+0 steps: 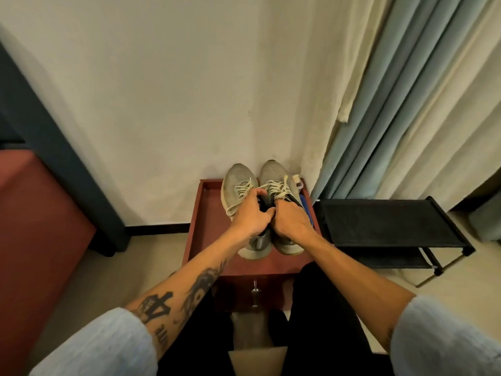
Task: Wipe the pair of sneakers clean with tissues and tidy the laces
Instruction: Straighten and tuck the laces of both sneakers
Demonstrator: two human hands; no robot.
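Cream wall and long pale curtains [406,104] frame a small red worktop [200,226] with a raised rim, where a pair of worn grey sneakers stands side by side, toes to the wall. Seated over them, a person curls the left hand [249,215] round the collar of the left sneaker [238,185] and the right hand [291,218] round the collar of the right sneaker [276,177]. The two hands almost touch, fingers hooked into the openings. The cream laces [279,185] are slack, and one loose end [230,207] trails off the left sneaker's side. No tissue is plainly in view (a blue item [306,210] half hidden beside the right sneaker cannot be identified). The likely hazards are that lifting both shoes at once by their soft collars lets one slip from the grip, and that the trailing lace snags under a sole or on the rim. A black shoe rack [393,223] stands to the right.
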